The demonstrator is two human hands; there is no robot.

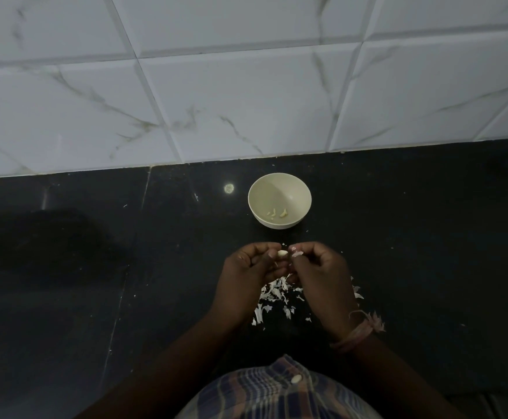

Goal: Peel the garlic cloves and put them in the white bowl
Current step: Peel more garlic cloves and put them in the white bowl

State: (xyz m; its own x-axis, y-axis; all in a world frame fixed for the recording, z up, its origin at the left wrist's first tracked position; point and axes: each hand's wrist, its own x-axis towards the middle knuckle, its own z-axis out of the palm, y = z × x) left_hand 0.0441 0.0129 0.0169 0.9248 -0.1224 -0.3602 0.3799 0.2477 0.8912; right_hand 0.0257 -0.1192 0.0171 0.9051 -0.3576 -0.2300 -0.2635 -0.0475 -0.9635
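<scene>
Left hand [248, 267], fingers curled, its grip pinching a pale garlic clove [282, 253] at the fingertips; white bowl [279, 199] just beyond on the dark desk [125, 282] — a few peeled cloves [277, 213] inside; right hand [322, 273], touching the left, its grip pinching a pinkish scrap of skin [296, 253]; white peelings [277, 294] scattered beneath both hands — thread band [358, 331] on the right wrist.
</scene>
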